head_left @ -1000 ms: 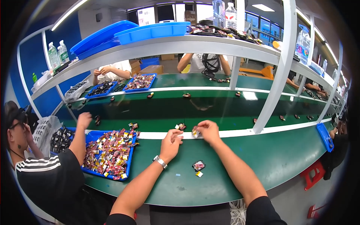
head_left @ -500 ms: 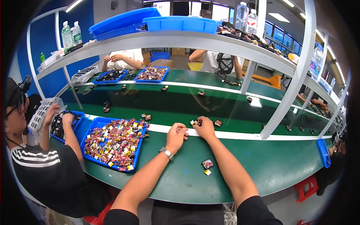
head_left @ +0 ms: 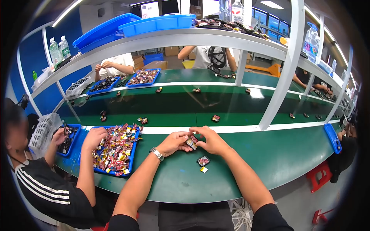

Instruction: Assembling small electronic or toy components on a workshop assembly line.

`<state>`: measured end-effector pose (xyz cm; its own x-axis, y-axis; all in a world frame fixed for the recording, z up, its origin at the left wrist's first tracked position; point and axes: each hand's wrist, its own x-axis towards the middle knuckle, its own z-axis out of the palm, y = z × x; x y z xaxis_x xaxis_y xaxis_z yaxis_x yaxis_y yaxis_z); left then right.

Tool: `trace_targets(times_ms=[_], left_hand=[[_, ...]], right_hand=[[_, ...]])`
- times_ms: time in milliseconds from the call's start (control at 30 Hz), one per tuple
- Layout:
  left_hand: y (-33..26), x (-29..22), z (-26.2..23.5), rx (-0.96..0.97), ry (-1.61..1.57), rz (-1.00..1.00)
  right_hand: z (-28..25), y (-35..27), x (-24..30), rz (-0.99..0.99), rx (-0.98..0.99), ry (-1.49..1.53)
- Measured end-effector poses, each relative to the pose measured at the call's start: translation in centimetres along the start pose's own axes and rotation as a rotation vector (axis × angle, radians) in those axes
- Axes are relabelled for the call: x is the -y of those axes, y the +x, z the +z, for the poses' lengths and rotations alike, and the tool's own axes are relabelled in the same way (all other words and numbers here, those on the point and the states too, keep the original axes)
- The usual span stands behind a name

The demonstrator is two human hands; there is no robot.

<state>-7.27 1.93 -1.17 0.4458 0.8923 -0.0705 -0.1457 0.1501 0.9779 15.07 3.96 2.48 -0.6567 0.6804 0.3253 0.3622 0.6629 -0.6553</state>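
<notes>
A small flat packet (head_left: pixel 191 142), dark with red and silvery patches, is held between the left hand (head_left: pixel 174 143) and the right hand (head_left: pixel 211 139) just above the green table (head_left: pixel 269 161), with the fingertips of both hands pinched together on its edges. A similar dark-and-red packet (head_left: pixel 203 160) is seen lying on the table just in front of the hands, with a small yellow piece (head_left: pixel 204 169) touching or just beside its near edge. To the left, a blue tray (head_left: pixel 132 154) heaped with red, yellow and silver packets is reached into by a neighbouring person's hand (head_left: pixel 94 136).
</notes>
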Motion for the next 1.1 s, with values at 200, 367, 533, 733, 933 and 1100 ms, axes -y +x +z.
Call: trace_targets(times_ms=[200, 367, 533, 733, 933, 1100], left_hand=[[0.1, 0.4, 1.5, -0.093, -0.061, 0.074], [0.4, 1.1, 1.8, -0.174, -0.062, 0.093], [0.2, 1.0, 1.9, -0.178, -0.067, 0.075], [0.3, 0.9, 2.4, -0.192, -0.06, 0.105], [0.5, 1.1, 2.0, -0.178, -0.018, 0.082], [0.4, 1.1, 1.9, -0.153, -0.03, 0.091]], right_hand=[[3.9, 0.0, -0.3, -0.046, -0.39, -0.152], [4.4, 0.1, -1.9, -0.158, -0.4, -0.326], [3.1, 0.0, -1.8, -0.181, -0.311, -0.212], [2.4, 0.1, -1.9, -0.182, -0.278, -0.167], [2.3, 0.2, -2.2, -0.123, -0.22, -0.157], [2.6, 0.0, -2.3, -0.11, -0.217, -0.128]])
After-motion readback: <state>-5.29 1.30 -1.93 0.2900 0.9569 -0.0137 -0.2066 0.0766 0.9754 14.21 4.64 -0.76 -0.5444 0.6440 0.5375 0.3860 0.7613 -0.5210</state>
